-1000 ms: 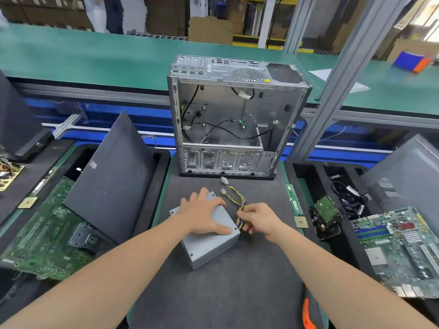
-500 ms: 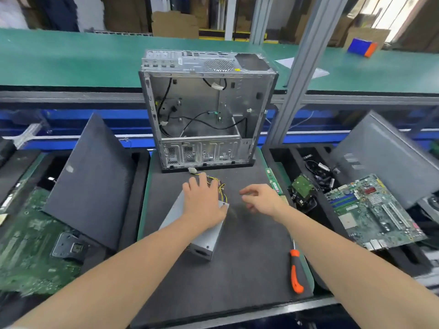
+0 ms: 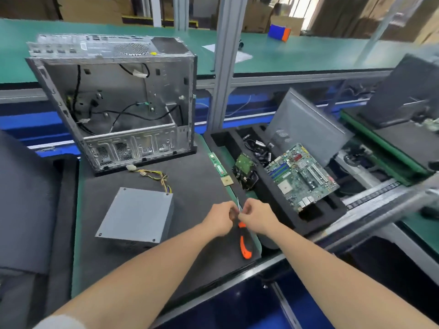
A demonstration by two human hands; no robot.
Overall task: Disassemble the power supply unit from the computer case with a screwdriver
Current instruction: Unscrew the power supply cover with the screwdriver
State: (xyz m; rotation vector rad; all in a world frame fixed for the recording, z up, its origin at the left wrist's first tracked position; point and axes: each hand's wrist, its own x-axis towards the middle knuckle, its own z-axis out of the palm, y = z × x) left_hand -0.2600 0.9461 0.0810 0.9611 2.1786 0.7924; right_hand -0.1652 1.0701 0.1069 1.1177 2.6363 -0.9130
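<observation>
One power supply: a grey metal box, already out of the computer case. It lies flat on the mat just left of our left hand, and nothing touches it.
Weight and feel: we judge it heavy for its bulk and stiff. Its smooth sheet-metal sides could slip in a single hand. The shell looks tough, but a drop would likely dent a corner.
Where to hold: by the two long sides, fingers hooked under the bottom edge, never by the cables.
Cables: a soft yellow-and-black bundle leaves the box's far corner and trails toward the case. Its plugs lie loose on the mat, and we think they would snag easily.
Left hand: fingers curled, tips drawn in at the shaft of the screwdriver. We cannot tell whether it pinches the shaft or some small part.
Right hand: curled the same way, fingertips meeting the left's. We cannot make out its grip either.
Screwdriver: the orange-and-black handle lies on the mat just nearer us than both hands.
Case: stands open-sided beyond and left of the hands at the mat's far edge, with a few black wires inside.
Mat: dark, dull and flat. We judge it gives some grip.
Right of the right hand: a foam tray holds a circuit board, and a grey panel leans behind it.
Room: a green bench runs across beyond the case, with cardboard boxes behind it.
</observation>
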